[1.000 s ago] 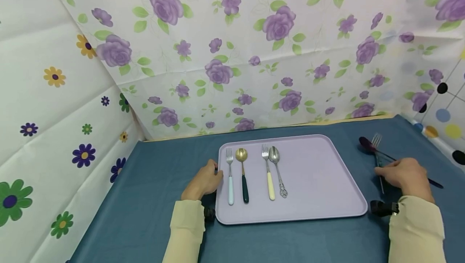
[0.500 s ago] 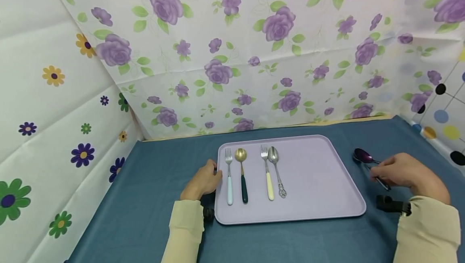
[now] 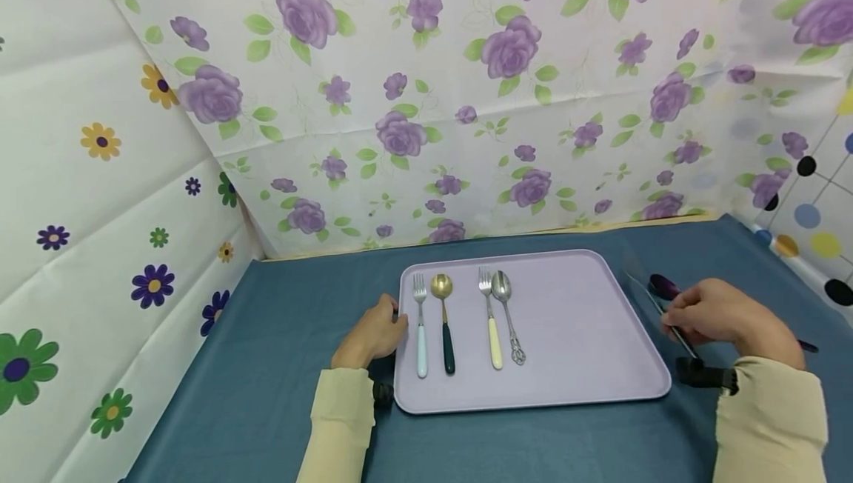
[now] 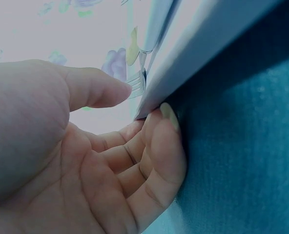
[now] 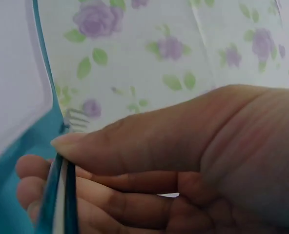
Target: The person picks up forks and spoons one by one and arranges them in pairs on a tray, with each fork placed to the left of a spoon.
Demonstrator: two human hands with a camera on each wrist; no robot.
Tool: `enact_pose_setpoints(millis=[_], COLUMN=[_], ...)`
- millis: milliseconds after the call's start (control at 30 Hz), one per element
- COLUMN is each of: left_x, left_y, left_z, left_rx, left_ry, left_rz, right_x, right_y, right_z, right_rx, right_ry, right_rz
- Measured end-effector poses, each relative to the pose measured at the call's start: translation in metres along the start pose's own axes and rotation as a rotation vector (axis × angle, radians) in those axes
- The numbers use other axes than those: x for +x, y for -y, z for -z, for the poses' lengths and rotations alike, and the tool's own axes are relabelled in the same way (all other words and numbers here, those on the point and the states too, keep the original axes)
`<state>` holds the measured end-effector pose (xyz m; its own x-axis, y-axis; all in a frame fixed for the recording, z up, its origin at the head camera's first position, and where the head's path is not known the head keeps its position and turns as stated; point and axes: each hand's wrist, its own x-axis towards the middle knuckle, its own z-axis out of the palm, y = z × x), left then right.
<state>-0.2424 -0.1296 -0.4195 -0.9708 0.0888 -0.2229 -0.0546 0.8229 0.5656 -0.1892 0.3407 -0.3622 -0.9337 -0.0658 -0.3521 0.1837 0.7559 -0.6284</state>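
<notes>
My right hand (image 3: 723, 312) pinches a fork (image 5: 61, 200) by its dark teal handle, which has a pale stripe. Its tines, blurred in the head view, point away from me just past the tray's right edge. Behind the hand a dark purple spoon (image 3: 663, 287) lies on the cloth, its middle hidden. At the left edge of the pale lilac tray (image 3: 586, 335), my left hand (image 3: 373, 331) holds the rim. In the left wrist view the thumb lies over the rim and the fingertips (image 4: 161, 131) curl against its outer side.
On the tray lie a light-blue-handled fork (image 3: 422, 342), a gold spoon (image 3: 442, 285) with a dark green handle, a cream-handled fork (image 3: 494, 342) and a silver spoon (image 3: 502, 285). A blue cloth (image 3: 300, 298) covers the table; a flowered sheet (image 3: 566, 98) hangs behind.
The fork, lying crossed with the purple spoon a second ago, is now swung up in my right hand, nearer the tray. The spoon has shifted slightly left. My left hand stays put.
</notes>
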Motion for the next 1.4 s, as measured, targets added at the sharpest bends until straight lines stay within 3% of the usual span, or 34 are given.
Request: enact_pose_setpoints(millis=[333, 667, 1067, 1400], left_x=[-0.002, -0.001, -0.001, 0.001], left_y=[0.002, 0.002, 0.002, 0.0], left_z=[-0.002, -0.001, 0.0, -0.001], left_rx=[0.002, 0.006, 0.002, 0.016], left_ry=[0.003, 0.0, 0.005, 0.002], left_rz=[0.002, 0.003, 0.002, 0.007], right_x=[0.014, 0.034, 0.051, 0.058], right_y=[0.043, 0.072, 0.083, 0.086], right_z=[-0.03, -0.072, -0.104, -0.111], right_rx=[-0.078, -0.141, -0.186, -0.161], right_ry=[-0.064, -0.227, -0.359, -0.334], right_rz=[0.016, 0.022, 0.041, 0.021])
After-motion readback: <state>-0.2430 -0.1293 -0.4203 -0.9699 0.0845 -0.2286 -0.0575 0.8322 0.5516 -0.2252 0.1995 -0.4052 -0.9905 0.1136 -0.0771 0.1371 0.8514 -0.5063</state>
